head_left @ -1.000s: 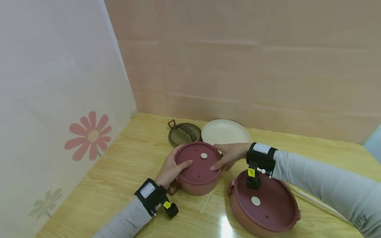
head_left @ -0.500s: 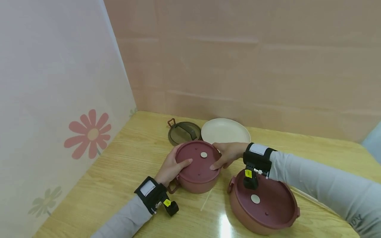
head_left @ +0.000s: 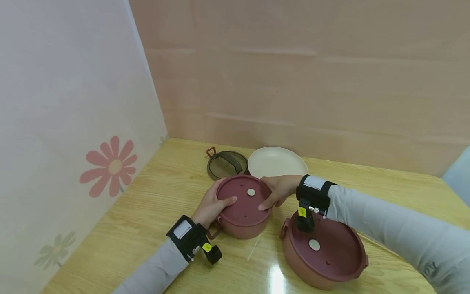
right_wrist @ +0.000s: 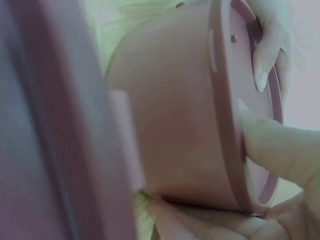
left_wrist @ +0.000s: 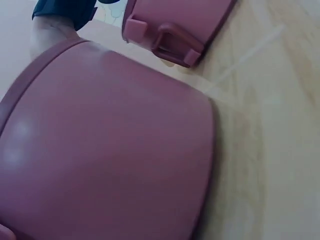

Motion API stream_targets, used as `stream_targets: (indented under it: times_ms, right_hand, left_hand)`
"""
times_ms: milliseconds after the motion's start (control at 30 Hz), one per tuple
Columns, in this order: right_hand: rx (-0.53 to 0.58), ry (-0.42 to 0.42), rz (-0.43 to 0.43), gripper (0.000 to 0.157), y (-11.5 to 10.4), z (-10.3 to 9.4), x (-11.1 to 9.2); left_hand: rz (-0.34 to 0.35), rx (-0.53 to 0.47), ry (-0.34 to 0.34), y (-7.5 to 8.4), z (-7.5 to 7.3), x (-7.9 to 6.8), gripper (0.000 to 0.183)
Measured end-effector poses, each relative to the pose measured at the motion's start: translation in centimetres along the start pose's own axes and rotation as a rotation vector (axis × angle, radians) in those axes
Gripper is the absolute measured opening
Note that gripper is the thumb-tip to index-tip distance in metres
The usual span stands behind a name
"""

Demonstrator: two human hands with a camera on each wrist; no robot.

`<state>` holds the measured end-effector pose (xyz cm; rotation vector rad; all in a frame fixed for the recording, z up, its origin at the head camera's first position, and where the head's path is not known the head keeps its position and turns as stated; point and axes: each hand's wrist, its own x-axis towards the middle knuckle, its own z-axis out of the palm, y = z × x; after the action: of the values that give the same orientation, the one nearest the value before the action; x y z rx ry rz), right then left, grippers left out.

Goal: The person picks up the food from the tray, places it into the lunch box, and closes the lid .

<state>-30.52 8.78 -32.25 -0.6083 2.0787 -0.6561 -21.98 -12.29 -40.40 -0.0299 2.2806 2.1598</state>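
Both hands hold a small maroon lidded pot (head_left: pixel 242 209) at the middle of the table. My left hand (head_left: pixel 211 207) grips its left side, with the thumb laid over the flat lid. From the right, my right hand (head_left: pixel 280 190) clasps the pot, thumb on the lid and fingers around the wall, as the right wrist view shows. A white round spot marks the lid. One loop handle (head_left: pixel 214 230) shows below the left hand. A larger maroon lidded pot (head_left: pixel 327 253) stands to the right, beneath the right wrist.
Behind the small pot lie a dark glass lid (head_left: pixel 224 165) with a black bar handle and a cream plate (head_left: pixel 278 162). A flowered wall (head_left: pixel 103 102) borders the table (head_left: pixel 154 196) on the left; a beige wall closes off the back.
My right wrist and forearm have shifted slightly to the left. Both hands keep their hold on the small pot, which stays in about the same place.
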Motion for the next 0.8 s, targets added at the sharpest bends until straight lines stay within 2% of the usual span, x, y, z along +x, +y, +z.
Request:
stream_targets:
  times_ms: [133, 267, 467, 567, 667, 800]
  right_hand:
    - [-0.034, -0.037, -0.01, 0.073, -0.2, -0.3, -0.2]
    - [-0.034, -0.027, -0.022, 0.069, 0.0, -0.3, -0.1]
    - [-0.003, -0.031, -0.035, 0.076, 0.9, 0.0, 0.1]
    - [-0.011, -0.016, -0.021, 0.085, 1.0, -0.3, -0.5]
    - [-0.025, 0.045, -0.032, 0.086, 1.0, -1.2, -2.0]
    - [-0.033, 0.19, -0.088, 0.079, 1.5, -2.7, -5.4]
  left_hand:
    - [-0.024, -0.01, 0.0, 0.2, 0.2, 0.2, 0.06]
    - [-0.025, -0.005, -0.003, 0.1, 0.2, 0.2, 0.06]
    - [-0.045, -0.005, -0.024, -0.6, -0.1, -0.2, 0.065]
    - [-0.045, 0.005, -0.042, -0.3, -0.5, -0.3, 0.068]
    - [0.021, 0.061, -0.008, 0.7, -1.2, -0.4, 0.071]
    - [0.168, 0.127, 0.084, 2.8, -2.1, -0.8, 0.07]
